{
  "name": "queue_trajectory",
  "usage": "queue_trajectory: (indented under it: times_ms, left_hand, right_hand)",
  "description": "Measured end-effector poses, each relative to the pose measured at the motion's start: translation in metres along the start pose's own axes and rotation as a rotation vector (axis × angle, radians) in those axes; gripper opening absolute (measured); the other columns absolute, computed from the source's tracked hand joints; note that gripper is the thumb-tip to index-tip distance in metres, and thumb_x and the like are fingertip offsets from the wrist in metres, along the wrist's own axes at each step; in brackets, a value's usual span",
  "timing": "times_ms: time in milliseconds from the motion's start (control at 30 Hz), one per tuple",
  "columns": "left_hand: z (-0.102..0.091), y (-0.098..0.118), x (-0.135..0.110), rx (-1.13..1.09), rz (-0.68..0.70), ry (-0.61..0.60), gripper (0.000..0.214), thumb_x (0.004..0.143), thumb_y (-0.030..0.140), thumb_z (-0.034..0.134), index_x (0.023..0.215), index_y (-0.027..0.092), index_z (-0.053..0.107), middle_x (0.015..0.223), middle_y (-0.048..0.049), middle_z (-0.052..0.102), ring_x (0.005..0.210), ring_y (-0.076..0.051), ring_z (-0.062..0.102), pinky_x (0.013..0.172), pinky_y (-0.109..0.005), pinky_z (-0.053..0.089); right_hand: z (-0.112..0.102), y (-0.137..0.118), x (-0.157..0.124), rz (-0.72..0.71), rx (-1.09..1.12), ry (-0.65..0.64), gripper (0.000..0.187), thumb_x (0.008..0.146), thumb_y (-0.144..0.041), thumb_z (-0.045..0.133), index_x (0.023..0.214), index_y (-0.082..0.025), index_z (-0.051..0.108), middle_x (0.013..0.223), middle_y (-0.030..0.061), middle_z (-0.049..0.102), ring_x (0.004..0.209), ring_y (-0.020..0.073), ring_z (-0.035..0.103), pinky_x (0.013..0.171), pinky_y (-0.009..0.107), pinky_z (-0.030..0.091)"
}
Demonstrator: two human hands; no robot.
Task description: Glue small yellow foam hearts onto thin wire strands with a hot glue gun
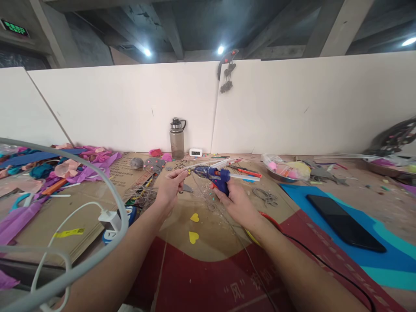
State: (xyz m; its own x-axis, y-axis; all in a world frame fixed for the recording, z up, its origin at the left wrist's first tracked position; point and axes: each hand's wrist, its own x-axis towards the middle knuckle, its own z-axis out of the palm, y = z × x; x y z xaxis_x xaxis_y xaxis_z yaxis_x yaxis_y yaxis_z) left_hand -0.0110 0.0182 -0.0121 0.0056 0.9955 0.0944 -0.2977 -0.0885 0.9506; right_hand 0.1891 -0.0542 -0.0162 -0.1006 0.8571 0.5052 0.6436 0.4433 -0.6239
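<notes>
My right hand (238, 199) is wrapped round the handle of a blue hot glue gun (221, 177), with a pale glue stick (244, 177) poking from its back end. The gun's nozzle points left, close to my left fingertips. My left hand (172, 186) is pinched on a tiny yellowish piece (189, 172), mostly hidden by the fingers; its kind is too small to make out. Below the hands, two yellow hearts, an upper heart (194, 217) and a lower heart (193, 237), lie flat on the cardboard (175, 255).
A bottle (177, 141) and a small white clock (196, 152) stand by the white partition. At right, a black phone (344, 221) lies on blue sheets (300, 195). A white charger (109, 220) and purple scraps (29, 219) are at left. A grey tube (118, 199) arcs across the left foreground.
</notes>
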Motion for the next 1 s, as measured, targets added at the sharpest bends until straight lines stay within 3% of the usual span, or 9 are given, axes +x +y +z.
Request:
queue_trajectory:
  times_ms: [367, 533, 733, 1000]
  left_hand:
    - [0.0002, -0.0014, -0.0014, 0.038, 0.039, -0.006, 0.035, 0.054, 0.041, 0.084, 0.073, 0.014, 0.071, 0.054, 0.0039, 0.05, 0.044, -0.002, 0.035, 0.04, -0.017, 0.02]
    - [0.0005, -0.0009, -0.002, 0.036, 0.046, -0.014, 0.034, 0.056, 0.04, 0.083, 0.073, 0.014, 0.07, 0.054, 0.0043, 0.05, 0.044, -0.002, 0.034, 0.04, -0.017, 0.02]
    - [0.0019, 0.0014, -0.0044, 0.053, 0.057, -0.01, 0.032, 0.058, 0.039, 0.082, 0.073, 0.014, 0.069, 0.053, 0.0052, 0.047, 0.044, -0.003, 0.033, 0.04, -0.018, 0.02]
    - [0.0009, 0.0002, -0.004, 0.042, 0.06, -0.01, 0.033, 0.058, 0.04, 0.082, 0.074, 0.014, 0.07, 0.055, 0.0043, 0.048, 0.046, -0.003, 0.033, 0.041, -0.018, 0.021]
  right_hand:
    - [0.0018, -0.0027, -0.0005, -0.057, -0.118, 0.037, 0.029, 0.092, -0.032, 0.044, 0.115, -0.017, 0.052, 0.108, 0.0138, 0.066, 0.101, 0.0268, 0.061, 0.087, 0.042, 0.048]
    - [0.0021, -0.0029, -0.0022, -0.015, -0.129, 0.015, 0.026, 0.093, -0.032, 0.042, 0.11, -0.016, 0.053, 0.103, 0.0134, 0.067, 0.096, 0.0262, 0.063, 0.086, 0.042, 0.049]
    - [0.0034, -0.0042, -0.0033, -0.074, -0.153, 0.041, 0.032, 0.093, -0.033, 0.041, 0.12, -0.018, 0.049, 0.108, 0.0138, 0.065, 0.104, 0.0275, 0.06, 0.086, 0.043, 0.049]
    - [0.0043, -0.0016, -0.003, -0.038, -0.175, 0.037, 0.034, 0.092, -0.033, 0.041, 0.12, -0.015, 0.05, 0.109, 0.0156, 0.065, 0.105, 0.0286, 0.06, 0.088, 0.045, 0.049]
